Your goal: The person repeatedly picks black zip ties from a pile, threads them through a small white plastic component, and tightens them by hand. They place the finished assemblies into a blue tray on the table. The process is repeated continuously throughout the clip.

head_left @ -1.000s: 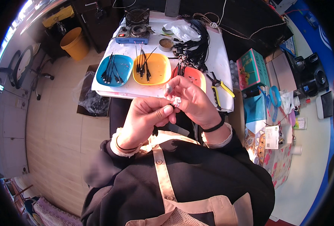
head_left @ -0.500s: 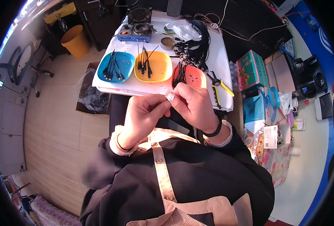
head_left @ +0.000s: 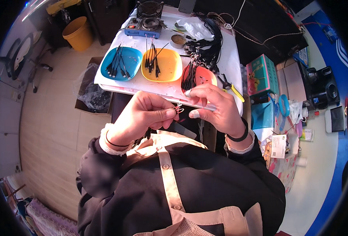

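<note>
My left hand (head_left: 148, 112) pinches a black cable near its stripped end. Thin red and white wires (head_left: 179, 109) stick out past the thumb and forefinger, and dark cable (head_left: 142, 137) hangs below the palm. Just right of the wires, my right hand (head_left: 221, 112) is open, its thumb and fingers apart, with whitish coverings on the fingertips. Beyond the hands stand a blue tray (head_left: 132, 74) and a yellow tray (head_left: 170, 76), each with several short black cables. A red tray (head_left: 208, 74) holds more black cables and lies partly behind my right hand.
A blue heating unit (head_left: 136, 32), a small round tin (head_left: 178, 41) and a large heap of black cables (head_left: 211, 49) occupy the white table's back. Yellow-handled pliers (head_left: 235, 91) rest at its right edge. An open carton (head_left: 93, 98) stands on the floor at left.
My hands have come apart: the right has moved right and opened, letting go of the white bit at the fingertips. Red and white wires now show at my left fingertips.
</note>
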Available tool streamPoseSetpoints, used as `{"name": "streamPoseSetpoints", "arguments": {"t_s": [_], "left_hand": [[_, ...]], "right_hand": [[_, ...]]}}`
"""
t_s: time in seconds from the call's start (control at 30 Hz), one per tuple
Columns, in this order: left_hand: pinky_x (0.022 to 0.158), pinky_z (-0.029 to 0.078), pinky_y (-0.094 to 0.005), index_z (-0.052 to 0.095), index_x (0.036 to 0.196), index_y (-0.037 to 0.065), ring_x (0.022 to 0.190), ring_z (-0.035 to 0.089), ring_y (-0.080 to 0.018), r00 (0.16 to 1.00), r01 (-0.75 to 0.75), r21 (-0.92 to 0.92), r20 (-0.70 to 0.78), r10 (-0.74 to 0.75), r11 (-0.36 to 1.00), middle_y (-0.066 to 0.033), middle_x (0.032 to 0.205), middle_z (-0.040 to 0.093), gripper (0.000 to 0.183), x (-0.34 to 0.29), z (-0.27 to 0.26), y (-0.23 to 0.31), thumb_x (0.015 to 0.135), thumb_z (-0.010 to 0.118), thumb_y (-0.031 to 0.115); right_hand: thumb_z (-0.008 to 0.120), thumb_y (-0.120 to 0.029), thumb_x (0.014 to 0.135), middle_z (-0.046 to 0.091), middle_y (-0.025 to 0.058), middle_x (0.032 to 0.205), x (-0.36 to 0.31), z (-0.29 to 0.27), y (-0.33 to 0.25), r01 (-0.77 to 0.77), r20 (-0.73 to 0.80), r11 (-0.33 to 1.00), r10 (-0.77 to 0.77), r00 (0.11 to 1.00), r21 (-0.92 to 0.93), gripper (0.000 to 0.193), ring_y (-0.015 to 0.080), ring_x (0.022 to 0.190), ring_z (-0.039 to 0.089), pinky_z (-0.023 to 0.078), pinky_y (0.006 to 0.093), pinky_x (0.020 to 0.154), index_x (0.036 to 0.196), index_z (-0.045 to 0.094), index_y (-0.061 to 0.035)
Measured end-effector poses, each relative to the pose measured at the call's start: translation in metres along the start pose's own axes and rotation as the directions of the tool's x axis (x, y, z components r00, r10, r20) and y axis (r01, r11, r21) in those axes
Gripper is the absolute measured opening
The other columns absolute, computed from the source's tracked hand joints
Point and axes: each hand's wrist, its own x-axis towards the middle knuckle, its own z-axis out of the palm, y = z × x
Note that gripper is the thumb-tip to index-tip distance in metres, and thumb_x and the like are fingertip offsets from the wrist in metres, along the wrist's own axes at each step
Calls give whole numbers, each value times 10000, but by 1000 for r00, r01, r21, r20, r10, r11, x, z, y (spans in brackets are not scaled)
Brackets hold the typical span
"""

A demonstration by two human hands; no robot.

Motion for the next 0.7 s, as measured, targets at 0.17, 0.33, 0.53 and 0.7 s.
{"name": "streamPoseSetpoints", "arguments": {"t_s": [0.17,0.33,0.53,0.7], "left_hand": [[520,355,-160,693,904,-25,586,496,-22,997,42,67,58,-46,997,-9,681,615,132,-4,0,8,912,628,89],[532,365,-162,693,913,-27,601,508,-16,997,29,160,64,-40,987,0,692,620,133,-9,4,12,907,640,95],[562,481,-272,664,903,-40,568,564,-189,771,-468,812,182,611,349,-83,684,601,106,-14,20,-4,810,662,11],[576,503,-336,629,990,-62,615,595,-290,514,-420,875,449,731,-241,-149,754,612,238,-10,23,-16,753,654,-54]], "right_hand": [[771,-122,724,641,96,886,12,2,-10,289,40,945,-286,957,-154,274,224,763,630,494,300,647,948,656,-12],[733,-3,714,623,101,852,13,6,-16,333,17,925,-336,942,-184,222,260,756,610,500,335,666,919,649,-26],[683,-24,792,604,57,861,0,7,-13,87,33,990,-91,995,108,158,193,776,591,494,306,700,933,613,-27],[596,-112,938,596,5,912,-6,24,-4,-505,452,64,361,816,861,126,65,832,553,458,214,759,982,578,5]]}}
